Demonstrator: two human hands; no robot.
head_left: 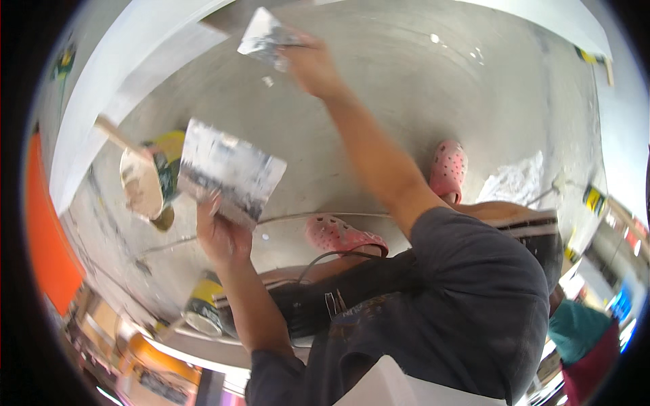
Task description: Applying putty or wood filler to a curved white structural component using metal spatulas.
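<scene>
White material [399, 387] aside, right of the bucket [167, 164], plate [232, 170] is gripped face-up by left fingers [215, 205], seemingly retaining paste [208, 140]; scraper [263, 34], by right fingers [306, 42].

At ten o'clock I hold a broad, rectangular, grey metal-looking plate [231, 166], tilted and streaked with white; at eleven, farther out, my smaller, flat, white-smeared grey scraper [260, 34], blurred, points toward ten.

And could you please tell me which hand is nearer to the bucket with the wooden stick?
Left. In the picture, the left hand is close, below and right of the bucket; the right hand is farther off, above and right of it.
</scene>
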